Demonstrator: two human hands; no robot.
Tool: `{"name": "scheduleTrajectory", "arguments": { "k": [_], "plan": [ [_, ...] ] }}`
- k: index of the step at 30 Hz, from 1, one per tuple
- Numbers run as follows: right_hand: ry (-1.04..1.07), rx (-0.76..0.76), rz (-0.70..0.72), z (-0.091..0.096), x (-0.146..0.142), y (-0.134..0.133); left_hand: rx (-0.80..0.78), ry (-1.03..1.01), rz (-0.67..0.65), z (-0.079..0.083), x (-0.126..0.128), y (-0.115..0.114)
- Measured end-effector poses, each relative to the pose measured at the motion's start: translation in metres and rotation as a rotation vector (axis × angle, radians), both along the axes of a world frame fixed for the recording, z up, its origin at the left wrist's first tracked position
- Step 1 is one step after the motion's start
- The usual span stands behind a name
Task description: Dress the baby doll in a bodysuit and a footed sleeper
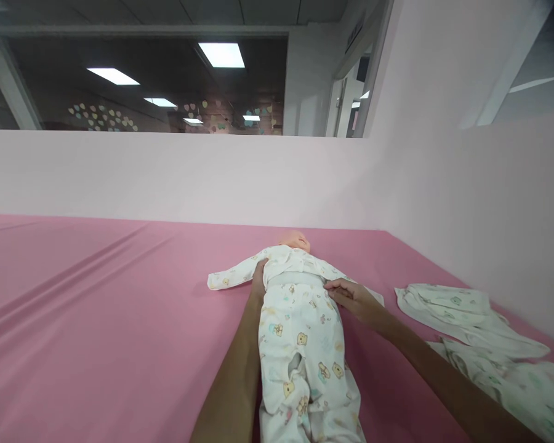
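A baby doll (296, 240) lies on its back with its head away from me, dressed in a white long-sleeved baby top (289, 259) with its arms spread. White baby pants (305, 320) with a bear print cover its lower body, the plain waistband over the belly. My left hand (259, 275) is against the doll's left-hand side in view, by the top's edge; its fingers are mostly hidden. At the opposite end of the waistband, my right hand (348, 295) has its fingertips closed on the pants' edge. The pants' lower legs run out of view.
Folded white baby clothes (461, 314) and another crumpled printed cloth (521, 381) lie to the right. A pink sheet (111, 320) covers the surface, with creases at left. White walls (175, 178) rise behind and along the right, with a window (143, 86) above.
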State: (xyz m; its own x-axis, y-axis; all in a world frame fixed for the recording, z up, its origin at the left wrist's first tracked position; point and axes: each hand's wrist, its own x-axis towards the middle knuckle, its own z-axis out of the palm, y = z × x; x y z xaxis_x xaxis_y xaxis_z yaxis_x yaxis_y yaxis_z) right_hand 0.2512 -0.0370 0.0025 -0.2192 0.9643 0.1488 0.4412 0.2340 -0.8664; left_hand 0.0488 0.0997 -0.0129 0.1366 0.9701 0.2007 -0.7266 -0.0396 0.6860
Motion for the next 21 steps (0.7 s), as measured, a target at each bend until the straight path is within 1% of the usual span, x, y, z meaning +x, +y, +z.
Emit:
{"name": "scheduleTrajectory", "arguments": {
  "k": [4, 7, 9, 11, 12, 13, 15, 17, 19, 21],
  "plan": [
    [-0.109, -0.005, 0.106, 0.001, 0.002, 0.001, -0.043, -0.007, -0.096, -0.011, -0.019, -0.027],
    [-0.177, 0.023, 0.145, 0.004, 0.005, 0.007, -0.059, -0.021, -0.173, -0.012, -0.028, -0.039],
    [-0.169, 0.050, 0.126, 0.006, 0.007, 0.014, -0.093, -0.052, -0.285, -0.010, -0.033, -0.043],
    [-0.142, 0.064, 0.057, 0.006, 0.009, 0.025, -0.145, -0.081, -0.388, -0.008, -0.037, -0.044],
    [-0.131, 0.066, 0.015, 0.004, 0.009, 0.030, -0.171, -0.086, -0.410, -0.007, -0.038, -0.045],
    [-0.125, 0.068, -0.021, 0.001, 0.008, 0.035, -0.192, -0.080, -0.400, -0.006, -0.039, -0.045],
    [-0.124, 0.077, -0.071, -0.005, 0.006, 0.042, -0.217, -0.060, -0.337, -0.007, -0.041, -0.046],
    [-0.131, 0.090, -0.095, -0.009, 0.003, 0.041, -0.228, -0.043, -0.290, -0.007, -0.041, -0.048],
    [-0.153, 0.113, -0.131, -0.007, -0.004, 0.034, -0.224, -0.039, -0.267, -0.007, -0.040, -0.048],
    [-0.194, 0.153, -0.167, 0.005, -0.016, 0.023, -0.218, -0.038, -0.257, -0.007, -0.039, -0.049]
  ]
}}
